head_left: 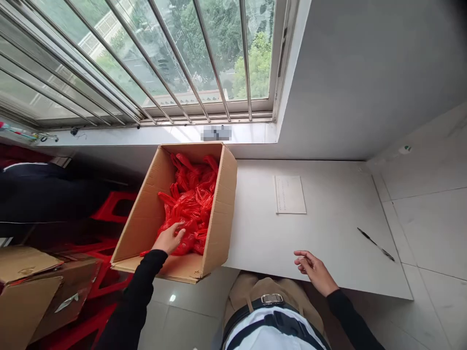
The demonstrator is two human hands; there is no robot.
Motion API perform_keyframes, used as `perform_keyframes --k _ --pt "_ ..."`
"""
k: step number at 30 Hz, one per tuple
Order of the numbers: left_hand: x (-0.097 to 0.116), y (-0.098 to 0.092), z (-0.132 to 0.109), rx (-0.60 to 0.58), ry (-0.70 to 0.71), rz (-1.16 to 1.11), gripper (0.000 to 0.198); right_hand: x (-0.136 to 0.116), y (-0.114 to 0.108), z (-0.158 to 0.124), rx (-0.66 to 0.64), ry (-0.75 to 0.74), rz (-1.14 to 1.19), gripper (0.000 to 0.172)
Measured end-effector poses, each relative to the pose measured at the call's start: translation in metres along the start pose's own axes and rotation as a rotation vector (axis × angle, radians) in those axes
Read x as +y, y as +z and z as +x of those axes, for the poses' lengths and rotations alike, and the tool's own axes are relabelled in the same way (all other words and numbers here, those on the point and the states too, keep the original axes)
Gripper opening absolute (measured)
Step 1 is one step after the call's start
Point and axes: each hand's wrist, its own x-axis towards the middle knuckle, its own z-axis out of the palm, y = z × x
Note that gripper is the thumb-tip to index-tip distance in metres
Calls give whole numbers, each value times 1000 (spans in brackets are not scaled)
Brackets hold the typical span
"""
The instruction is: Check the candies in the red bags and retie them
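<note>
An open cardboard box [222,214] stands at the left end of the white table, filled with several knotted red plastic bags [189,201]. My left hand [170,238] reaches over its near side, thumb and fingers apart, at the closest red bags; whether it touches them I cannot tell. Over the table's front edge hovers my right hand [312,270], empty, its fingers loosely bent and apart. A small sheet of paper or booklet [291,195] lies on the white table [328,233] beyond that hand. To its right is a black pen [375,244].
A barred window [204,58] with a white sill rises behind the table. Red plastic stools [116,206] and another cardboard box [32,301] are at the left, near dark cloth [47,194]. A tiled wall [434,209] bounds the right side.
</note>
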Motion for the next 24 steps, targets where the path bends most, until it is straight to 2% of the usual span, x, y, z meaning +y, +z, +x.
perform_keyframes --k 3,6,9,12,14,16,20,22,24 --pt "13 -6 -31 48 36 -49 48 29 -22 19 62 66 29 46" --pt "29 -8 -46 65 90 -73 54 61 -44 22 185 125 71 42" --pt "48 -9 -37 43 201 -117 55 98 -53 9 319 208 107 33" --pt "67 -8 -16 32 393 -140 52 139 -33 -13 419 318 125 22" --pt "75 -7 -2 5 570 -115 49 168 2 -28 473 400 142 23" --pt "76 -3 5 -30 744 -83 48 195 55 -44 524 477 170 24" --pt "64 -1 3 18 919 -41 54 232 193 -81 607 594 231 26" --pt "58 -4 -5 44 980 -46 55 237 259 -100 641 612 252 25" --pt "55 -9 -18 40 1056 -58 54 237 314 -118 676 619 272 22"
